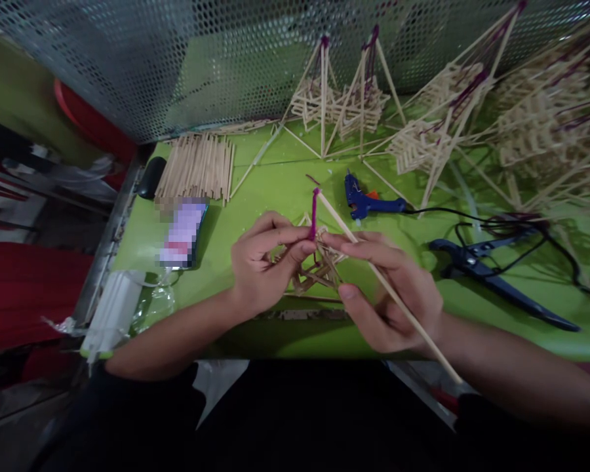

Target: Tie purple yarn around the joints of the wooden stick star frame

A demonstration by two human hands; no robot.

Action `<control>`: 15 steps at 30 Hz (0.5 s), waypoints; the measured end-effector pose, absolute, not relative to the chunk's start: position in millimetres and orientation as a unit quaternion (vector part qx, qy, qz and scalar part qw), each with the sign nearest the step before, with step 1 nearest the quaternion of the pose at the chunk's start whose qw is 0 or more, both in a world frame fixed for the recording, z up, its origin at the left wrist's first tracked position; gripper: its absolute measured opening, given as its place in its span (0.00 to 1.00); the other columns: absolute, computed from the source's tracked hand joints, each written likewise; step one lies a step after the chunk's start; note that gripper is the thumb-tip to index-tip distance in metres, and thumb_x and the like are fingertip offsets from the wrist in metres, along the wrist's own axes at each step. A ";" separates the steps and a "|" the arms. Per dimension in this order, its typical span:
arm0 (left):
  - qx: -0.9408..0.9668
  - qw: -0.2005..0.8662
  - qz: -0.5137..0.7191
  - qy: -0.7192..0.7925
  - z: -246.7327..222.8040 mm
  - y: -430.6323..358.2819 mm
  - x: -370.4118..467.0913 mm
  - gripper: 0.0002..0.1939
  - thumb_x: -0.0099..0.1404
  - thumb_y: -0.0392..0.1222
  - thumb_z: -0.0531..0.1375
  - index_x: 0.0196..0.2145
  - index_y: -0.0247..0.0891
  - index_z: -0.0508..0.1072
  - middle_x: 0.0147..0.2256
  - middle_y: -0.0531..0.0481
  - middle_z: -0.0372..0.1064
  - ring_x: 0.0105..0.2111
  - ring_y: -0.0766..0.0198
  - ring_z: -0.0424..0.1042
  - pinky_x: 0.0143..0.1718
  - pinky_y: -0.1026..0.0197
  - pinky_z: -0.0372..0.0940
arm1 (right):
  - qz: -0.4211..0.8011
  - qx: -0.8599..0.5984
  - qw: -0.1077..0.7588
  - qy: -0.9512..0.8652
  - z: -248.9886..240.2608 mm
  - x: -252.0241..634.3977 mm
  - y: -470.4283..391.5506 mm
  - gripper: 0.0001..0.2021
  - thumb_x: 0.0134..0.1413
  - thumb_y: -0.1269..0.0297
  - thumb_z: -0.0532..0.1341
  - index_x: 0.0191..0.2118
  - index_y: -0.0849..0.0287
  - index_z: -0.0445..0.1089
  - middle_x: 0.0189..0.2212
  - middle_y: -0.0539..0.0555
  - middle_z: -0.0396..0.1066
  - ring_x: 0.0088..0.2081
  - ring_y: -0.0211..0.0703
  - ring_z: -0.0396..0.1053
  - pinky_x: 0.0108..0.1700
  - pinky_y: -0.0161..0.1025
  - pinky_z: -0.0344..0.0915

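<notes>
Above table (270,177) | left fingers (303,248) pinch purple yarn (314,213) | right fingers (383,252) bent, parted, beneath stick (406,309)

Table (260,183): bright green, smooth, slight sheen. Stick bundle (196,167) at ten o'clock: pale wood, matt. Stick frames (323,98) from twelve to two: same bare wood. Yarn (314,213), center: purple, fibrous, matt. Glue gun (368,202) at one: blue plastic. Cutter (501,285) at three: dark, looks metal, faint gloss. Panel (216,59) at the back: perforated, grey, metal-looking. Phone (183,233), nine to ten: glossy screen.
</notes>
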State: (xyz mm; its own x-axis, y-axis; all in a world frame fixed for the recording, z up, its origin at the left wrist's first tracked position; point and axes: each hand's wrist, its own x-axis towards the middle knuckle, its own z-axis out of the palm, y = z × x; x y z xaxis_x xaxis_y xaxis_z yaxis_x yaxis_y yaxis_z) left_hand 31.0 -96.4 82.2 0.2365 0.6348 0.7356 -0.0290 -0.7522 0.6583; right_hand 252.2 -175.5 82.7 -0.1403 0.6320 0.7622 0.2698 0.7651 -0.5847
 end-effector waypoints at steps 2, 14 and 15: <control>0.734 0.285 0.581 0.206 82.8 -95.9 30.5 0.15 0.75 0.44 0.81 0.57 0.49 0.93 0.39 0.50 0.82 0.34 0.68 0.77 0.28 0.67 0.68 | 0.144 -0.314 0.576 -0.741 80.0 250.6 -175.3 0.45 0.59 0.73 0.71 0.82 0.46 0.68 0.71 0.58 0.82 0.68 0.66 0.83 0.65 0.69 0.86; 0.735 0.270 0.584 0.216 84.4 -97.9 31.5 0.13 0.75 0.43 0.80 0.56 0.47 0.93 0.38 0.50 0.81 0.34 0.68 0.78 0.29 0.67 0.70 | 0.141 -0.307 0.570 -0.749 78.5 246.2 -174.9 0.47 0.59 0.74 0.70 0.83 0.48 0.66 0.75 0.57 0.78 0.75 0.61 0.77 0.71 0.66 0.84; 0.735 0.270 0.583 0.216 84.3 -98.0 31.5 0.13 0.75 0.43 0.80 0.55 0.47 0.93 0.38 0.50 0.81 0.34 0.68 0.77 0.29 0.67 0.69 | 0.140 -0.304 0.568 -0.752 78.4 246.0 -174.6 0.47 0.59 0.75 0.70 0.83 0.49 0.66 0.75 0.57 0.78 0.74 0.61 0.78 0.71 0.66 0.84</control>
